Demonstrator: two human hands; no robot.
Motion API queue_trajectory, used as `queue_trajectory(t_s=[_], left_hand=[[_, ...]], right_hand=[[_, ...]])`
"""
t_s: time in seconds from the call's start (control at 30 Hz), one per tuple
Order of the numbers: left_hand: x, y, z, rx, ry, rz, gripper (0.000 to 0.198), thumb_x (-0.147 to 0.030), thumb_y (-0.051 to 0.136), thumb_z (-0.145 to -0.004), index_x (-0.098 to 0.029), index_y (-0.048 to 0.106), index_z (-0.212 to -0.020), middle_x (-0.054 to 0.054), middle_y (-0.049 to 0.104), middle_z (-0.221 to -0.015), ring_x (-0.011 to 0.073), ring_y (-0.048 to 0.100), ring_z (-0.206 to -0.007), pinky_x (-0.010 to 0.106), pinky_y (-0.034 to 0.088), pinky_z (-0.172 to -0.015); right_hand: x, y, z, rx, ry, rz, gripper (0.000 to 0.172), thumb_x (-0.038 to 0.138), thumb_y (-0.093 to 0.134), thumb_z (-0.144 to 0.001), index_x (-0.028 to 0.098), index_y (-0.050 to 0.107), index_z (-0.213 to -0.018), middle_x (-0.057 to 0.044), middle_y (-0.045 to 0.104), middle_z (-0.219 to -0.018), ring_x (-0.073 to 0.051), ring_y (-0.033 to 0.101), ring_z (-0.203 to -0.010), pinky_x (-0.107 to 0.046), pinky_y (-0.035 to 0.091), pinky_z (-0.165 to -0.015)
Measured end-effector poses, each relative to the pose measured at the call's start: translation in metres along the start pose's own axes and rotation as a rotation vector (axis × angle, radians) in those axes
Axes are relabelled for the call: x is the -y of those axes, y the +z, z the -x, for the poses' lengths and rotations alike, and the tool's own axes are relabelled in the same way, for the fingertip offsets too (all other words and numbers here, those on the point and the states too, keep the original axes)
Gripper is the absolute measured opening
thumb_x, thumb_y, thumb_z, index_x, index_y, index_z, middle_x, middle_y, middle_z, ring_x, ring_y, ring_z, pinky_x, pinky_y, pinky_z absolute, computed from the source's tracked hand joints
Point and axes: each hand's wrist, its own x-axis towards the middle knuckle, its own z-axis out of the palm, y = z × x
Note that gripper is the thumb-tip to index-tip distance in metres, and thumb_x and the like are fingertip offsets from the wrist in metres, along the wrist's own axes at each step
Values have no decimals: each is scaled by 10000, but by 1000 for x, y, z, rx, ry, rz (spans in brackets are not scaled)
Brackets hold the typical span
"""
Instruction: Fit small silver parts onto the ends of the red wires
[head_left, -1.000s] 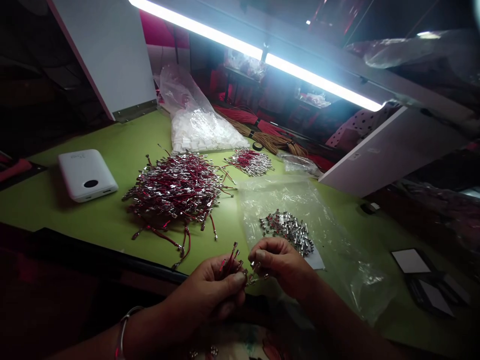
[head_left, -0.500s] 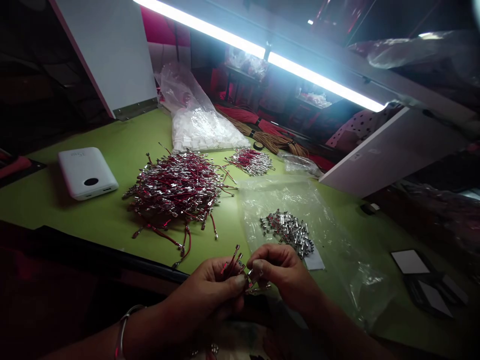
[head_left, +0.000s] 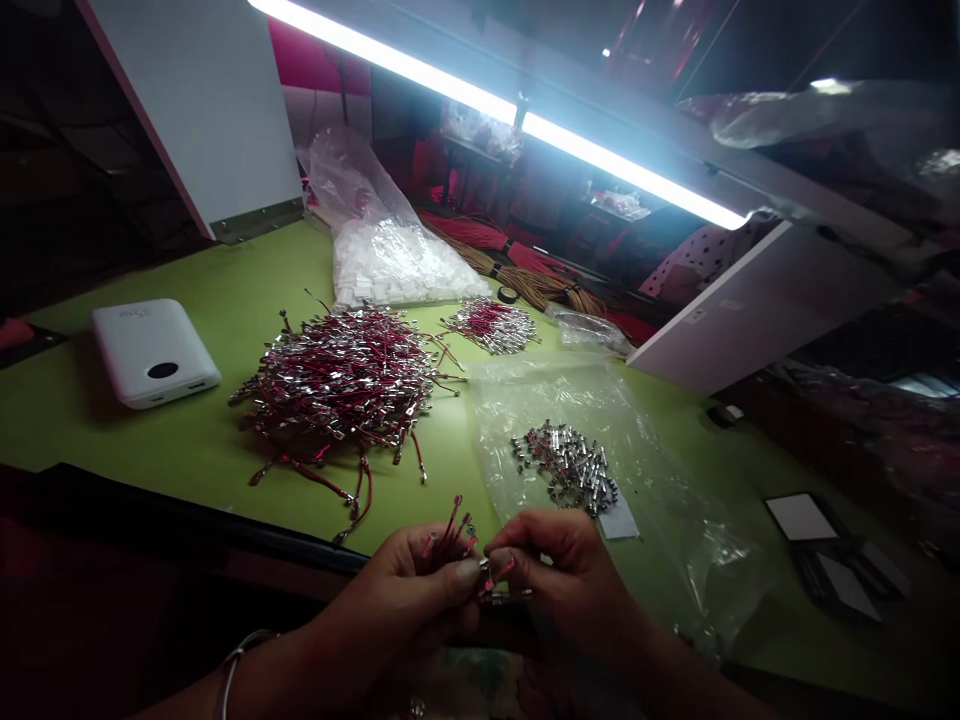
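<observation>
My left hand is closed around several short red wires with metal terminals on their ends, which stick up above the fingers. My right hand pinches at a small metal terminal right beside the left thumb; the fingers partly hide it, so its exact shape is unclear. Both hands are close together at the table's front edge. Past them, a heap of loose metal terminals lies on a clear plastic sheet. To the left is a large pile of red wires with terminals.
A white power bank lies at the left. Behind the piles stand a bag of white connectors and a smaller pile of red wires. Bundled brown wires lie at the back. A lamp hangs low overhead.
The camera view has shifted slightly, so the table's contents appear a little further left. Both hands stay together at the wires, with the right fingers slightly turned.
</observation>
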Motion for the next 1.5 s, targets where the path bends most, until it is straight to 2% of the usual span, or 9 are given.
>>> queue_trajectory(t_s=[0.1,0.27,0.37,0.53,0.77,0.87,1.0,1.33,1.5], left_hand=[[-7,-4,-3,-67,5,-114,376,-489,770,-780,-160,589,-799,-24,619,-599,15,312,-390,165,180,-400],[-12,-6,-6,-84,3,-251,416,-546,748,-780,-161,590,-781,-32,597,-612,16,295,-399,161,160,-386],[-12,-4,-6,-34,-51,-182,404,-528,757,-776,-162,586,-781,-26,588,-632,19,301,-406,165,162,-386],[-13,-2,-4,-32,-36,-81,353,-482,729,-815,-149,613,-837,-4,603,-662,12,269,-404,171,117,-384],[-10,-2,-3,-8,-34,-130,374,-499,719,-821,-136,629,-803,1,600,-660,16,293,-398,190,131,-386],[-11,0,-2,29,-51,-167,382,-512,694,-840,-138,633,-803,-6,585,-653,28,311,-417,203,156,-401],[-14,2,-1,63,-43,-242,419,-555,660,-852,-141,627,-803,-23,551,-617,39,294,-419,221,157,-408],[-13,2,1,67,-27,-334,462,-606,641,-838,-156,570,-757,-50,463,-568,56,271,-452,225,143,-427],[-14,2,3,110,2,-373,473,-581,621,-860,-149,588,-671,-38,467,-567,72,292,-486,238,185,-468]], right_hand=[[-7,-16,-14,94,73,4,205,339,691,-853,157,774,-898,-14,697,-659,-123,597,-571,-222,474,-551],[-16,-42,-46,-168,-34,795,118,221,613,-915,170,710,-960,-48,739,-873,-170,662,-777,-266,489,-722],[-18,-38,-64,-152,-29,964,78,103,631,-854,147,696,-858,-85,728,-823,-212,650,-752,-297,446,-702],[-19,-23,-77,-122,-15,1039,255,-95,524,-750,111,667,-795,-130,700,-754,-209,636,-686,-279,393,-629],[-15,-36,-59,-145,-70,801,78,97,578,-853,168,608,-849,-35,647,-764,-158,604,-687,-250,456,-626],[-9,-25,-43,-89,-30,260,157,278,604,-901,194,547,-782,19,607,-681,-116,581,-580,-223,477,-556],[-3,-1,-27,-30,77,-460,195,299,780,-770,186,634,-832,35,636,-694,-90,567,-557,-212,485,-547],[1,8,-17,-12,126,-516,226,332,797,-784,162,655,-739,18,664,-634,-95,583,-564,-207,480,-561],[4,3,-15,-1,85,-308,208,326,744,-819,165,638,-742,19,629,-619,-104,559,-551,-217,452,-536]])
